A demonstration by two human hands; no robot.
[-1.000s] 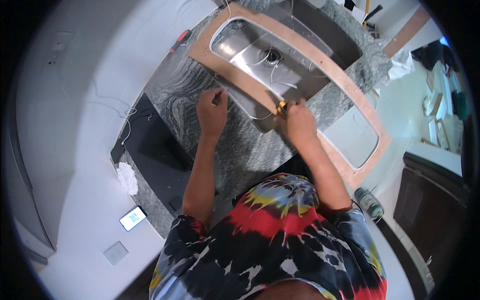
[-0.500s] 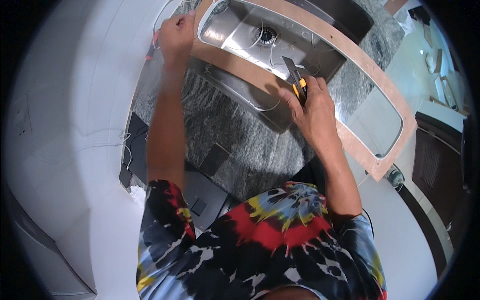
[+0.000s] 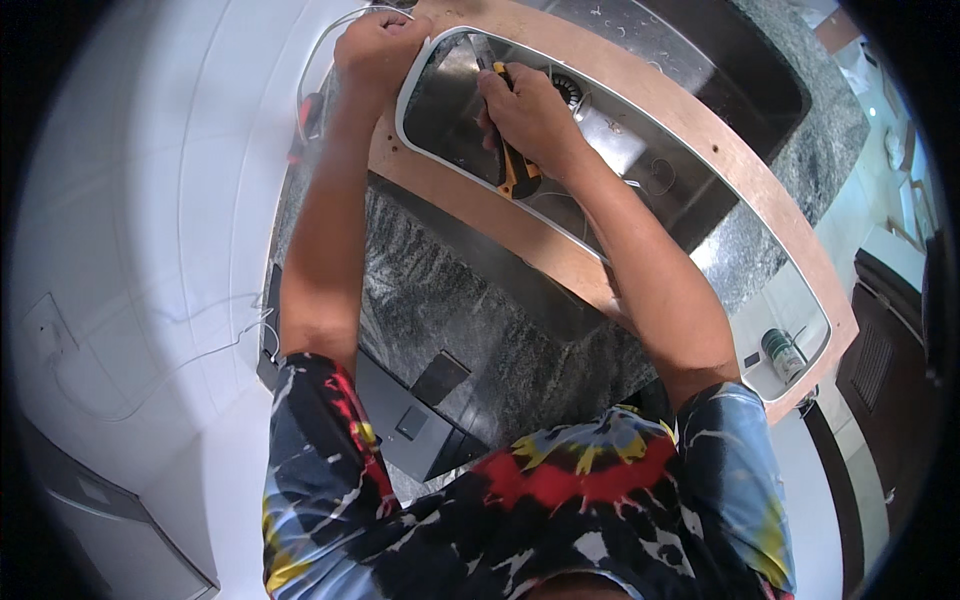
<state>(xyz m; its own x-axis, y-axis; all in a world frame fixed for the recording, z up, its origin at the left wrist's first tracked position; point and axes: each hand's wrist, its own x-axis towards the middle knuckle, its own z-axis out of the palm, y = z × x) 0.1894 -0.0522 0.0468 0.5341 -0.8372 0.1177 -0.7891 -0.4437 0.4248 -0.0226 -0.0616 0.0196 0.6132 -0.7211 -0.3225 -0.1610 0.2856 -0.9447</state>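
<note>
Utility knife within the right hand's fingers

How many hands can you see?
2. The left hand is at the wooden frame's upper-left end; the right hand, over its opening, holds a yellow-and-black knife. The blurry background could hide more.

The frame lies across the sink on the counter, reaching past its right side. My left hand is at the frame's left end; my right hand, with the knife, is over its opening, near the drain. The screwdriver lies left of my left forearm, beside the wall. A cylinder shows through the opening's right end.
</note>
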